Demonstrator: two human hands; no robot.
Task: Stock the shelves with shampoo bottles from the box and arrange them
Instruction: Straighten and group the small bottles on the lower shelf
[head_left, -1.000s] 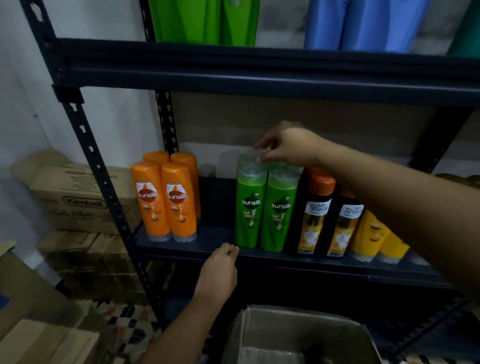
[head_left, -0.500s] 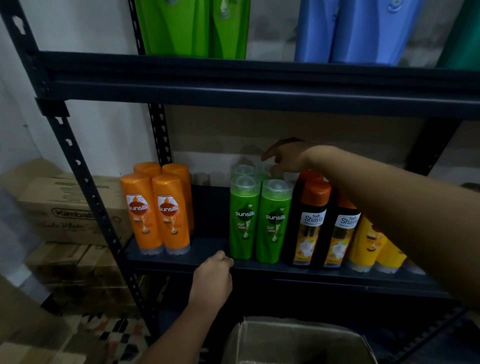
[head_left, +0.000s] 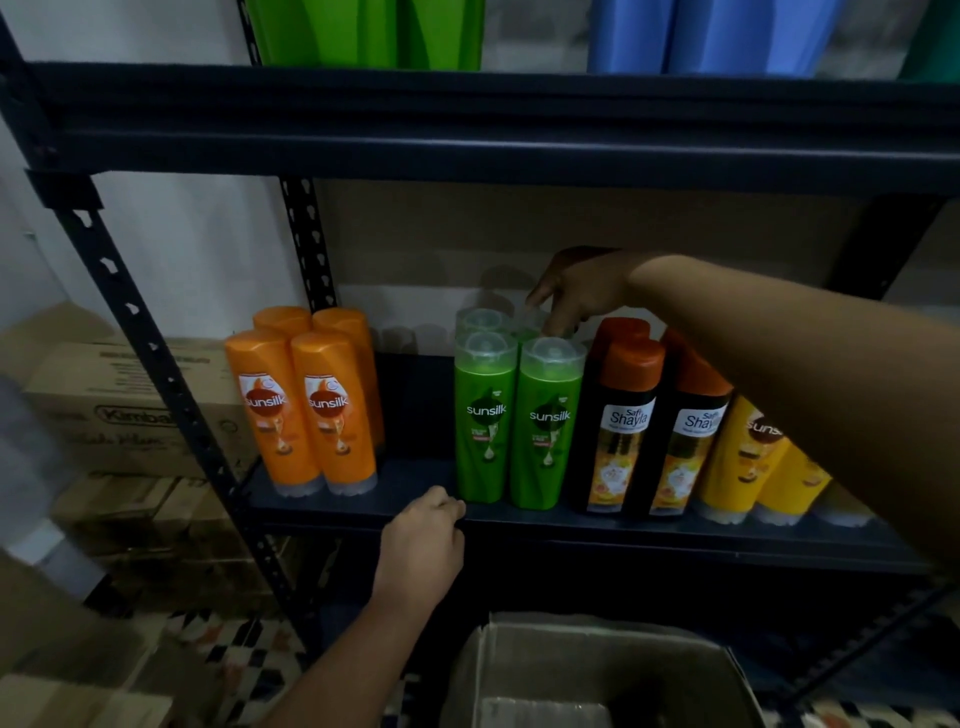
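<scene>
**Your right hand is at the back row of green bottles**

You face a dark metal shelf rack (head_left: 467, 119). Below it an open cardboard box (head_left: 597, 670) sits near your feet; what lies inside it is too dark to tell. Stacked cartons (head_left: 119, 405) stand to the left of the rack. On the middle shelf, from left to right, stand four orange bottles (head_left: 306, 410), the green shampoo bottles (head_left: 514, 421) two in front and more behind, black bottles with orange caps (head_left: 623, 426), then yellow bottles (head_left: 748, 457) partly hidden by your forearm. Your right hand (head_left: 582, 291) reaches over the front green pair, fingers pointing down onto a cap in the rear row; you are touching it, not clasping it. Your left hand (head_left: 421, 545) rests on the shelf's front edge, its fingers curled over the lip.
</scene>
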